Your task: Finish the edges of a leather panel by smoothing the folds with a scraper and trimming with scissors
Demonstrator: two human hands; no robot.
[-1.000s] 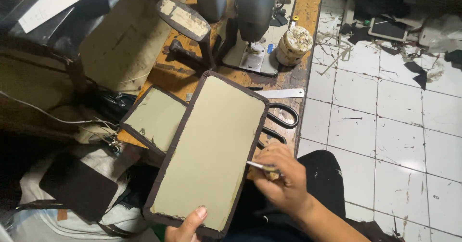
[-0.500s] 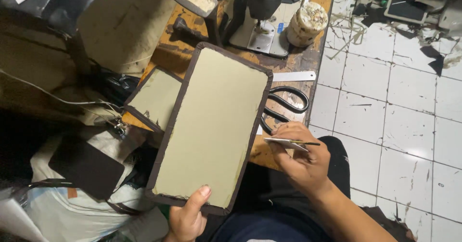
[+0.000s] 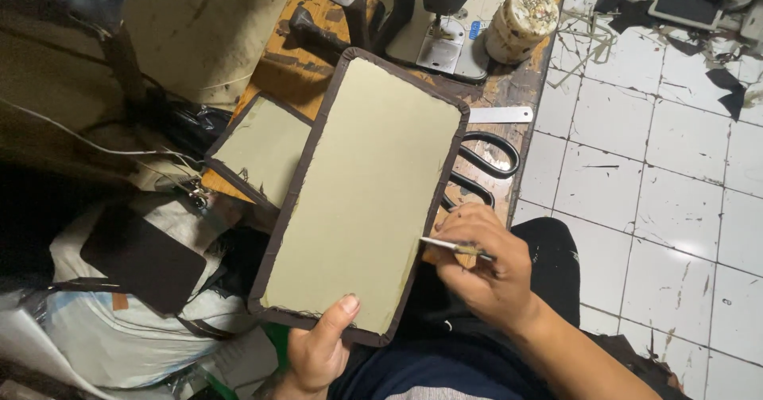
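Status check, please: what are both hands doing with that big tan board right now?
Left hand grips the tan panel at its near edge, thumb on top. Right hand holds a small brush against the panel's right border. Scissors lie just beyond, not touching.

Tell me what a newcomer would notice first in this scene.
Probably the big olive-green panel with a dark brown border, lying at a slant in the middle of the picture. The left hand grips its near edge, while the right hand holds a small brush at its right edge. Black scissors lie just beyond on the wooden bench.
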